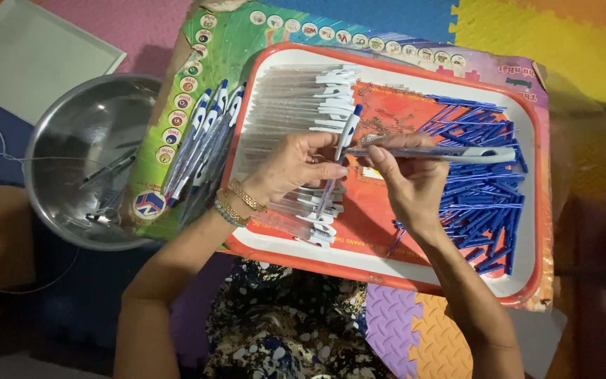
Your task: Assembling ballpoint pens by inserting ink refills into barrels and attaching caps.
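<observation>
Beneath our fingertips [376, 151] we find a bare red strip of tray [369, 210] to pass along, walled by clear pen barrels [282, 105] left of them and blue refills [482, 189] to their right.

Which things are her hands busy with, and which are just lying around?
In use:
left hand
right hand
pen being assembled
clear pen barrels
blue pen parts
red tray

Lying about:
steel bowl
white board
foam floor mats
</observation>
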